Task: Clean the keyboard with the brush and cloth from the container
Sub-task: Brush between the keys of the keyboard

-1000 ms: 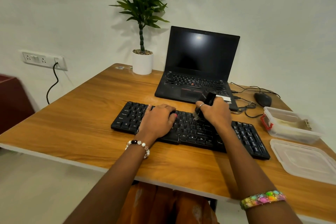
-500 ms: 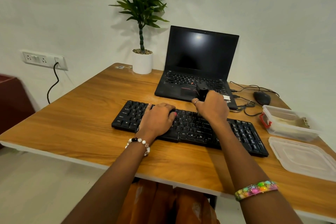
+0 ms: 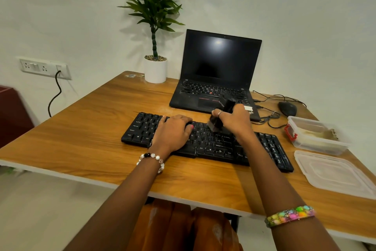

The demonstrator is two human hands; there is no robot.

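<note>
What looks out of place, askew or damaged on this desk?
Nothing is spilled or broken. The keyboard lies slightly askew to the desk edge, left hand resting on it, right hand holding the brush. The container stands open, its lid beside it.

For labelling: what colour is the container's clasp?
Red; the clasp on the container shows best in the head view.

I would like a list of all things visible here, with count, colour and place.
keyboard: 1, black, desk centre
brush: 1, black, over keyboard
laptop: 1, black, open behind keyboard
plant: 1, green, white pot, far edge
mouse: 1, black, right of laptop
container: 1, clear, red clip, right side
lid: 1, clear, before container
desk: 1, wooden
socket: 1, white, left wall
left hand: rests on keyboard
right hand: grips brush
</note>
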